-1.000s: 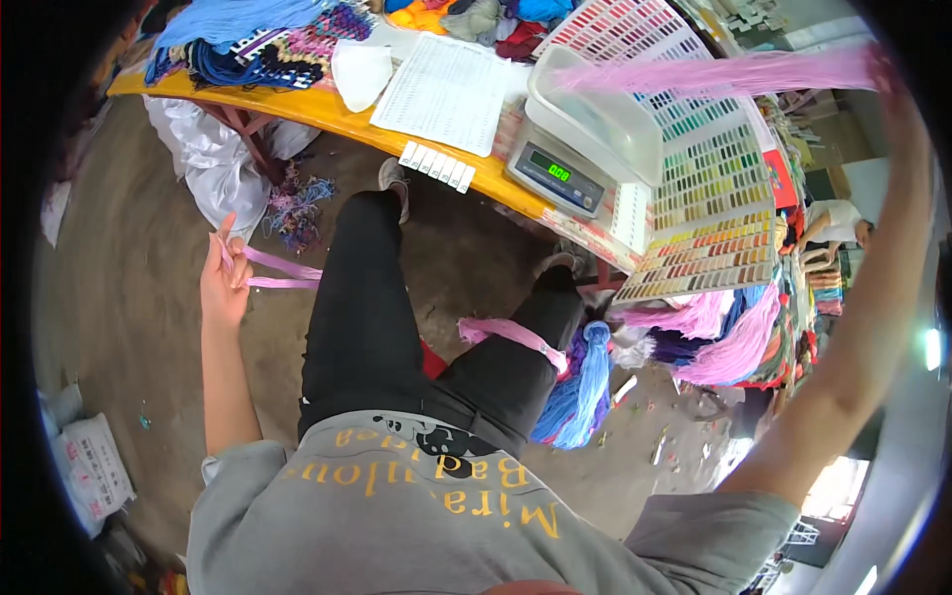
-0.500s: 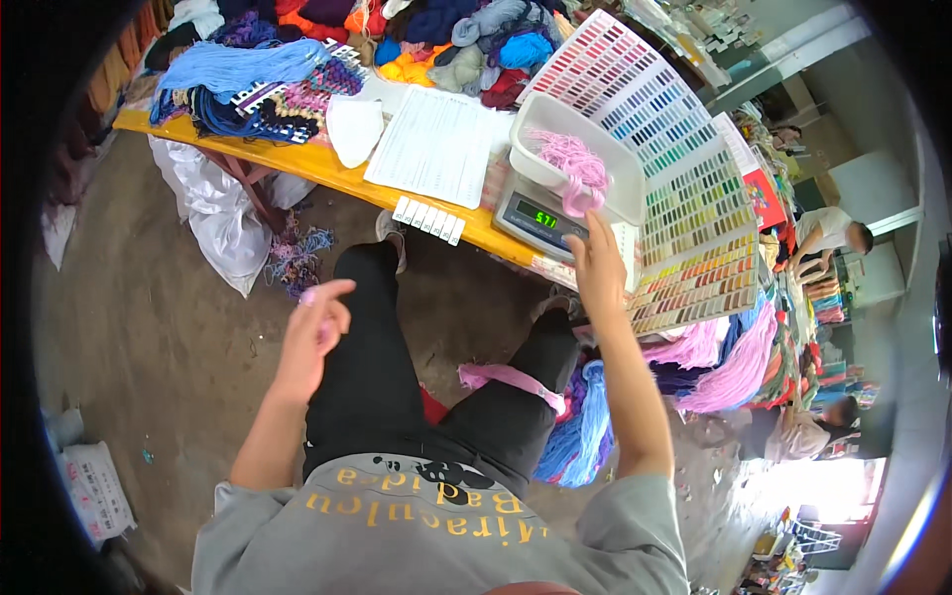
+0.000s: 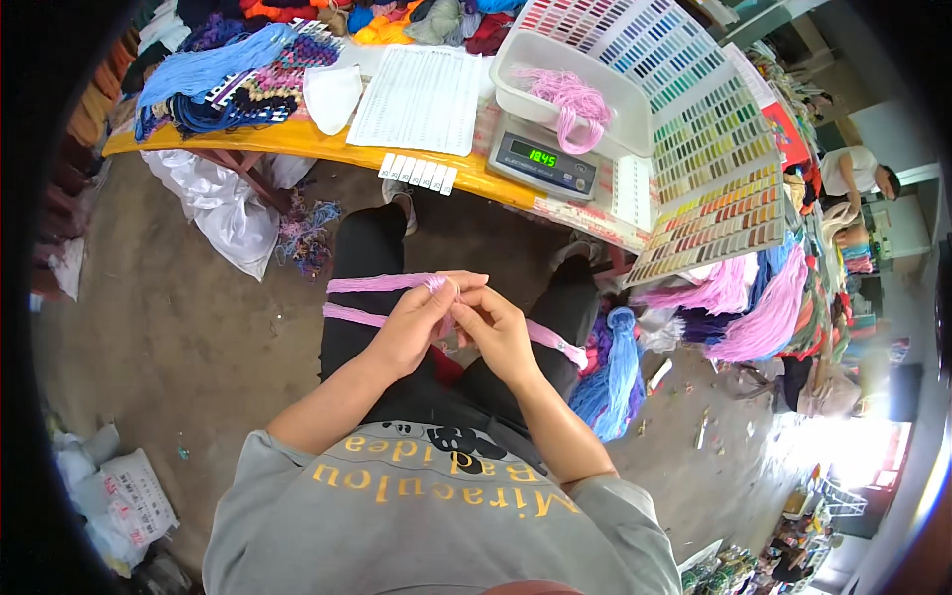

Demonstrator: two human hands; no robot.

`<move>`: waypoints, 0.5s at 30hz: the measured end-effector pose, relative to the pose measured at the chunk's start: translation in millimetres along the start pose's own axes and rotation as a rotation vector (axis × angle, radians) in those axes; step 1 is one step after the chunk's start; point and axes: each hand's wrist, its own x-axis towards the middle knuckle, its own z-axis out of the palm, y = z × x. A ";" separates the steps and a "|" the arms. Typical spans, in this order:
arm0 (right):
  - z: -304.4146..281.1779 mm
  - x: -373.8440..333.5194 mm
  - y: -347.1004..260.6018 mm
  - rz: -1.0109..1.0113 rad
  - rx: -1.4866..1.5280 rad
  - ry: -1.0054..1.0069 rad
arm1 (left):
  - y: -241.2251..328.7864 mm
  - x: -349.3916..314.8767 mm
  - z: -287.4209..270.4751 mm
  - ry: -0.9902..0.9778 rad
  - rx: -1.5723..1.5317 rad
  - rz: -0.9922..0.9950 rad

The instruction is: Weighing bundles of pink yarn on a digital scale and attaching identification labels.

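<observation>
Over my lap, my left hand [image 3: 412, 322] and my right hand [image 3: 498, 335] meet with fingers pinched together. Between them they grip a pink yarn skein [image 3: 382, 282], whose two lengths trail left over one thigh while the other end rests on my right thigh. The fingertips partly hide the piece they hold. Up on the table a white plastic tub [image 3: 632, 106] sits on a digital scale [image 3: 543, 162] with a lit green display. Loose pink yarn [image 3: 570, 97] lies in the tub, some of it hanging over the front rim.
A yellow-edged table [image 3: 327, 142] carries a printed sheet [image 3: 416, 99], a white cup-shaped piece [image 3: 332, 97], blue yarn [image 3: 218, 61] and a colour sample chart [image 3: 714, 149]. White sacks [image 3: 223, 203] lie beneath. Blue skeins [image 3: 617, 377] hang by my right leg. Another person [image 3: 855, 177] is farther right.
My right hand has left the scale area and come down to my lap. My left hand has moved right to join it. Both now hold the pink skein, which stretches across both thighs.
</observation>
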 end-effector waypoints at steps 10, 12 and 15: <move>-8.2 -4.4 8.4 0.027 0.301 0.036 | -1.9 0.9 2.8 0.145 -0.343 0.015; -7.2 -5.6 6.4 0.030 0.395 0.058 | -2.1 1.8 4.9 0.185 -0.335 0.018; -8.1 -6.9 4.5 0.074 0.473 0.056 | 3.9 0.9 12.0 0.243 -0.284 0.048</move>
